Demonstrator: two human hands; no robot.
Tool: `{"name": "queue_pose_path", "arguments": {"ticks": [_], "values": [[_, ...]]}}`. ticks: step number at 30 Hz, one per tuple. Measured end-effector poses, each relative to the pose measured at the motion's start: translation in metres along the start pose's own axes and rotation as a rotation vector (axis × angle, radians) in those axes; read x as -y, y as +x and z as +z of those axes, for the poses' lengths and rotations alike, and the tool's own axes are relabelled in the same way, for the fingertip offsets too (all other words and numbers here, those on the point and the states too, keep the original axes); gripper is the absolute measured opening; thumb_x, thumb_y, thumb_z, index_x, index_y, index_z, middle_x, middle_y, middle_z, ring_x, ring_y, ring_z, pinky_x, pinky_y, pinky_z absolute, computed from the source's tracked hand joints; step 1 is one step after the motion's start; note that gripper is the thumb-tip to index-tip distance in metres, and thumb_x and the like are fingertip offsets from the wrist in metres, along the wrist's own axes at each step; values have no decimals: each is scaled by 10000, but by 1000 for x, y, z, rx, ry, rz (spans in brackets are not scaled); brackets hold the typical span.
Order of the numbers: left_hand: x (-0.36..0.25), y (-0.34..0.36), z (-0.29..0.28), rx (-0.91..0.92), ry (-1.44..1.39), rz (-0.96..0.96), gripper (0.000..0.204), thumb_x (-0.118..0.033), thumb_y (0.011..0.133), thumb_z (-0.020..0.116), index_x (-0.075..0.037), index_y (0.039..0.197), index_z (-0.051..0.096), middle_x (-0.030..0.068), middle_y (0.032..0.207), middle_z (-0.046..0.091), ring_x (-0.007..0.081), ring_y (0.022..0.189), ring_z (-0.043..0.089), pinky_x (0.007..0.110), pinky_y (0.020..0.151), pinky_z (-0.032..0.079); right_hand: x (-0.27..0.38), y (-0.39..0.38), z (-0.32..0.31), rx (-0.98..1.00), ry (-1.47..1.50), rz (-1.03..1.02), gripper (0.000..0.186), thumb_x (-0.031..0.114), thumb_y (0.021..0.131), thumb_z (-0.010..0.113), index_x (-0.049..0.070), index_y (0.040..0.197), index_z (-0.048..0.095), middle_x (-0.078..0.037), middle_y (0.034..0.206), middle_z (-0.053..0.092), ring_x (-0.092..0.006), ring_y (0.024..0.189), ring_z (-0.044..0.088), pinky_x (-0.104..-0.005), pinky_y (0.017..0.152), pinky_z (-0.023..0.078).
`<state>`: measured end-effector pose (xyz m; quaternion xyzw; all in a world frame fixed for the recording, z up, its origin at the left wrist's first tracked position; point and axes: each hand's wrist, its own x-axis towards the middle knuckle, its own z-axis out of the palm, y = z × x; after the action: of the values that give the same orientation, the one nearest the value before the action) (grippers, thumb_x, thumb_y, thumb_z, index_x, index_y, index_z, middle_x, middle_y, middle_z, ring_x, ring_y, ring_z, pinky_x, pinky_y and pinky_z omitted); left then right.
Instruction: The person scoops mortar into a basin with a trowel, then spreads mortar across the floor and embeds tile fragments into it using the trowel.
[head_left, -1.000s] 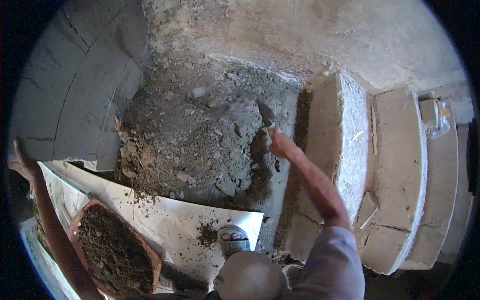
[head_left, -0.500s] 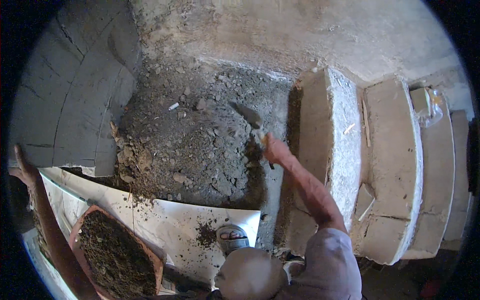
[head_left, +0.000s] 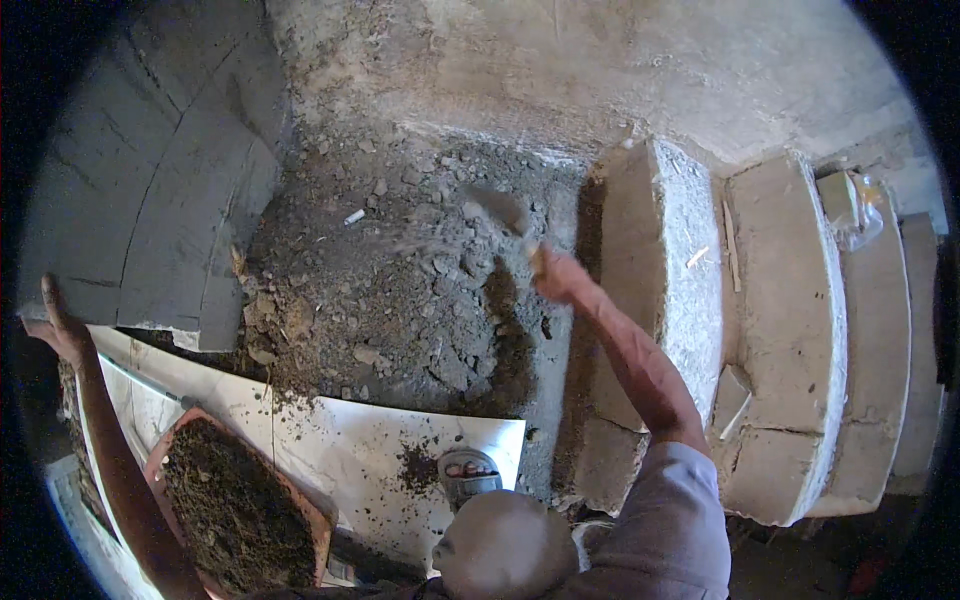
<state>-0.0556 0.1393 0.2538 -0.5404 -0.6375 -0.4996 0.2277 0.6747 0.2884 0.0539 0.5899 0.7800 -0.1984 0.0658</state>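
My right hand [head_left: 562, 276] grips the handle of a trowel [head_left: 500, 210]. Its blade points away to the left, blurred by motion, over a heap of grey rubble and loose earth [head_left: 380, 300]. Dust or fine grit is smeared by movement just left of the blade. Far to the left, my left hand [head_left: 65, 328] lies against the lower corner of a grey plastered block [head_left: 160, 220], one finger stretched up along its face. Beneath my left forearm is a reddish pan [head_left: 312, 497] filled with dark soil [head_left: 230, 510].
Concrete steps [head_left: 770, 330] rise on the right, with a clear plastic bag [head_left: 865, 220] on one. White marbled tile [head_left: 350, 425], sprinkled with soil, lies in front of the heap. A sandalled foot [head_left: 470, 475] stands on it. A small white cylinder [head_left: 354, 216] rests on the rubble.
My right hand has shifted slightly away with the trowel, and loose material left of the blade has moved. My left hand remains at the block's corner. The whole view has shifted slightly.
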Motion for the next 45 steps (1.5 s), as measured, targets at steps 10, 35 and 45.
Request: {"name": "queue_pose_path", "arguments": {"ticks": [10,35,45], "values": [[0,-3,7,-32,-178,21,497,-202,767,631,67,1130,424,187,1146,459,258,1018,479,386,916,390,-44,-28,57,50,101,150,474,167,708,578,-39,1054,328,-289,803,570,-444,777,557,-498,648,441],[-29,-2,15,-164,-204,-128,454,-203,778,618,80,1089,446,187,1107,482,259,945,503,381,838,428,26,-25,69,108,178,323,427,307,788,511,-32,1017,392,-276,895,560,-420,866,542,-448,776,435],[-52,2,18,-141,-184,-21,450,-186,771,621,83,1088,450,201,1098,494,257,932,518,388,822,440,35,-48,96,-301,1208,690,164,137,819,469,-10,891,466,-71,620,459,-204,502,494,-350,380,407]]}}
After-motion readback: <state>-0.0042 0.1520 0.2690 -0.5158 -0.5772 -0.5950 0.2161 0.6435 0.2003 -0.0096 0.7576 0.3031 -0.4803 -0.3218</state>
